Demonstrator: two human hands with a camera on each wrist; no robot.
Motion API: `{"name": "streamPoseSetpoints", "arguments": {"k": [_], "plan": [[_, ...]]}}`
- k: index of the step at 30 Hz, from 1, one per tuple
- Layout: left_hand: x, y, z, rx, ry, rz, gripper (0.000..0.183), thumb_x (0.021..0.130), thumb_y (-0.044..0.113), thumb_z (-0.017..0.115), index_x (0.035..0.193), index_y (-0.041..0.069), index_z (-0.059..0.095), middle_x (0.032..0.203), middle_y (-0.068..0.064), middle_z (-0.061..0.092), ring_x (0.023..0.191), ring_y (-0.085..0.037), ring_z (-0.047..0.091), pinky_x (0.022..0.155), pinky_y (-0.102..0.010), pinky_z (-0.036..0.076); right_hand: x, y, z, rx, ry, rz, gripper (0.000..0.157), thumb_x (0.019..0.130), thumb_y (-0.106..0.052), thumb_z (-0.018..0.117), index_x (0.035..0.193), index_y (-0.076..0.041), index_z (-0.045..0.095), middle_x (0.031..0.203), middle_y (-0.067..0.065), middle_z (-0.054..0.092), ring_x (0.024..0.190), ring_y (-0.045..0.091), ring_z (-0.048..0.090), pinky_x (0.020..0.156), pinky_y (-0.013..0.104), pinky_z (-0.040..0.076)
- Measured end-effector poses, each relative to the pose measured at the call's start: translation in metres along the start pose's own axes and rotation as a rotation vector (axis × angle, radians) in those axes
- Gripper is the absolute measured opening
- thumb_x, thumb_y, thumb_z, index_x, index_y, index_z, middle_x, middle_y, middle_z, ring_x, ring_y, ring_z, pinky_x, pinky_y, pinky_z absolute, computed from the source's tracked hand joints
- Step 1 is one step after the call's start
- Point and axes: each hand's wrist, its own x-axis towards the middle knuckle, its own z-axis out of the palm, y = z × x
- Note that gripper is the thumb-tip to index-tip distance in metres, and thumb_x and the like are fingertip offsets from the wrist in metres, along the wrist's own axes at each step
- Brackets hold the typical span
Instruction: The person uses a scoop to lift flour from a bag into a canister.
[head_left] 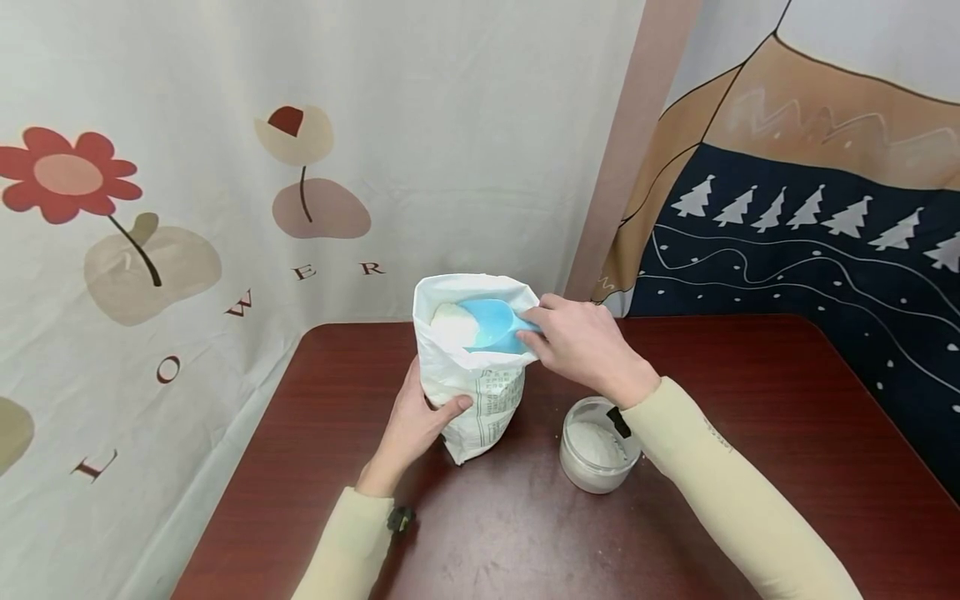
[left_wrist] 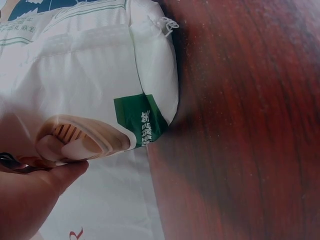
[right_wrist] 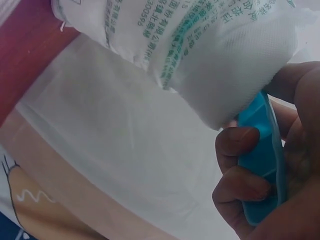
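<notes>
White bag (head_left: 497, 408): on the surface (head_left: 480, 550), mouth open and facing up, printed with green lettering, tilted a little.
Left hand (head_left: 420, 412): fingers curved round the bag's side, thumb across its front; the other fingers are mostly hidden.
Blue scoop (head_left: 495, 323): inside the bag's mouth, white powder (head_left: 452, 325) at its front edge; how much it carries, I cannot tell.
Right hand (head_left: 585, 343): fingers closed round the scoop's handle, at the bag's rim.
Clear jar (head_left: 588, 477): upright to the right of the bag, apart from it, part-filled with white powder, partly behind the right cuff (head_left: 663, 408).
Backdrop (head_left: 465, 167): pale cloth with printed flowers.
</notes>
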Motion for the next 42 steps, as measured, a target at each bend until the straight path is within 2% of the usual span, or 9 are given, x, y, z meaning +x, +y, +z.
{"name": "streamPoseSetpoints", "arguments": {"k": [7,15,22,26,31,36,42], "plan": [[0.001,-0.003,0.001,-0.008,-0.001,0.014,0.093,0.082,0.033,0.089,0.157,0.015,0.036,0.148,-0.007,0.049,0.131,-0.026,0.051,0.11,-0.052,0.039,-0.004,0.006,0.003,0.101,-0.034,0.055,0.029,0.099,-0.033,0.072,0.122,-0.016,0.078,0.108,0.001,0.069,0.076,0.02,0.065,0.058,0.038,0.051],[0.0,-0.001,0.0,-0.017,-0.002,-0.01,0.092,0.082,0.028,0.089,0.156,0.013,0.037,0.148,-0.009,0.049,0.131,-0.028,0.051,0.11,-0.053,0.038,-0.008,0.01,0.002,0.227,-0.024,0.085,0.031,0.098,-0.031,0.073,0.123,-0.013,0.077,0.105,0.001,0.068,0.082,0.02,0.063,0.062,0.037,0.049],[0.0,0.0,0.001,-0.006,-0.002,-0.027,0.091,0.082,0.029,0.089,0.156,0.015,0.037,0.146,-0.007,0.049,0.13,-0.027,0.051,0.11,-0.052,0.038,-0.011,0.016,0.002,0.293,-0.009,0.088,0.033,0.098,-0.03,0.074,0.123,-0.01,0.077,0.109,0.003,0.071,0.092,0.022,0.067,0.073,0.041,0.053],[0.0,0.0,0.0,-0.006,-0.003,-0.011,0.091,0.083,0.028,0.089,0.156,0.015,0.037,0.147,-0.008,0.049,0.13,-0.028,0.051,0.11,-0.052,0.038,-0.013,0.019,0.0,0.317,-0.009,0.09,0.033,0.098,-0.03,0.073,0.123,-0.008,0.076,0.11,0.005,0.071,0.093,0.022,0.067,0.078,0.042,0.054],[0.0,0.001,0.0,-0.005,-0.004,-0.012,0.091,0.083,0.029,0.089,0.156,0.014,0.037,0.146,-0.008,0.05,0.129,-0.028,0.052,0.109,-0.052,0.039,-0.014,0.021,-0.003,0.345,-0.014,0.085,0.033,0.099,-0.028,0.073,0.123,-0.007,0.076,0.107,0.004,0.07,0.091,0.021,0.065,0.077,0.04,0.053],[0.0,0.001,0.0,-0.009,-0.001,-0.01,0.09,0.083,0.028,0.089,0.156,0.015,0.037,0.145,-0.008,0.05,0.129,-0.028,0.052,0.11,-0.052,0.039,-0.015,0.023,-0.007,0.38,-0.053,0.075,0.032,0.099,-0.025,0.072,0.124,-0.004,0.075,0.106,0.004,0.069,0.089,0.019,0.062,0.076,0.037,0.052],[0.001,0.0,0.001,-0.025,-0.001,0.0,0.09,0.081,0.023,0.089,0.155,0.013,0.038,0.145,-0.01,0.051,0.129,-0.029,0.052,0.11,-0.052,0.038,-0.015,0.025,-0.012,0.405,-0.096,0.056,0.034,0.099,-0.022,0.072,0.128,-0.005,0.07,0.111,0.006,0.07,0.092,0.02,0.062,0.082,0.037,0.053]]}}
